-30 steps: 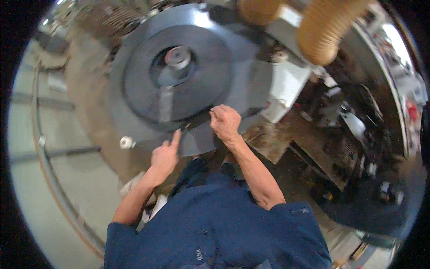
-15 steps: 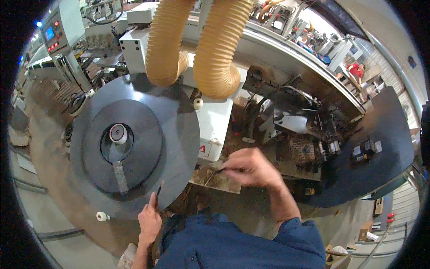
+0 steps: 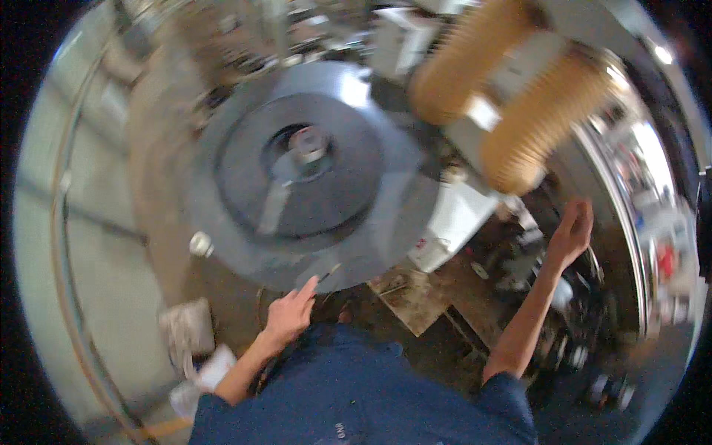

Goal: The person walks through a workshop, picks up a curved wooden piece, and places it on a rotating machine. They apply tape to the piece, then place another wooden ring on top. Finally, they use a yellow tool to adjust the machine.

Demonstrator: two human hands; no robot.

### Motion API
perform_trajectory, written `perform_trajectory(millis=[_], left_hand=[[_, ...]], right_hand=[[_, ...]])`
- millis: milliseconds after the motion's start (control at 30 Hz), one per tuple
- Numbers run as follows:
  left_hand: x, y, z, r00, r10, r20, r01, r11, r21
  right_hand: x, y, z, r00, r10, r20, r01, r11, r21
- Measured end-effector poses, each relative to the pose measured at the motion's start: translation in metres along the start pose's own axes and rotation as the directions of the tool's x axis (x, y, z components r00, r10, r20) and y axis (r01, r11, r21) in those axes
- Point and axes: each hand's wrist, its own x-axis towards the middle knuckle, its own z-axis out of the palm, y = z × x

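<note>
Left hand (image 3: 291, 313): fingers pinching slim tool (image 3: 326, 274) over grey disc (image 3: 386, 241). Right hand (image 3: 572, 236): swung clear rightward; fingers blurred, cannot tell.

Pale lettering (image 3: 341, 431) on chest of blue shirt (image 3: 371, 389).

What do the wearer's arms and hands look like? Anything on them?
Left hand and right hand: no gloves. Forearms bare below short, dark blue sleeves. Same dark blue on the shirt, with a small pale marking on the front. No cables or watch visible; blur hides finer detail such as rings.
</note>
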Motion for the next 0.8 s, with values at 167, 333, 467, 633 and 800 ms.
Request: perform_trajectory(millis=[167, 333, 467, 633, 800], left_hand=[[-0.029, -0.017, -0.015, 0.993, -0.117, -0.024, 0.115, 0.991, -0.069], [-0.02, -0.036, -0.041, 0.981, -0.153, -0.119, 0.145, 0.986, -0.078], [-0.01, -0.065, -0.067, 0.976, -0.168, -0.14, 0.154, 0.982, -0.106], [0.01, -0.093, -0.101, 0.97, -0.239, -0.048, 0.226, 0.956, -0.187], [0.058, -0.125, -0.124, 0.954, -0.253, -0.163, 0.178, 0.91, -0.373]], right_hand=[[-0.197, -0.05, 0.124, 0.654, 0.154, 0.74, -0.277, 0.96, 0.046], [-0.257, -0.134, 0.26, 0.423, -0.333, 0.843, -0.008, 0.929, 0.371], [-0.279, -0.164, 0.344, 0.158, -0.146, 0.977, -0.096, 0.982, 0.162], [-0.282, -0.168, 0.407, 0.107, -0.57, 0.815, 0.298, 0.8, 0.521], [-0.277, -0.162, 0.425, -0.009, -0.573, 0.82, 0.506, 0.705, 0.497]])
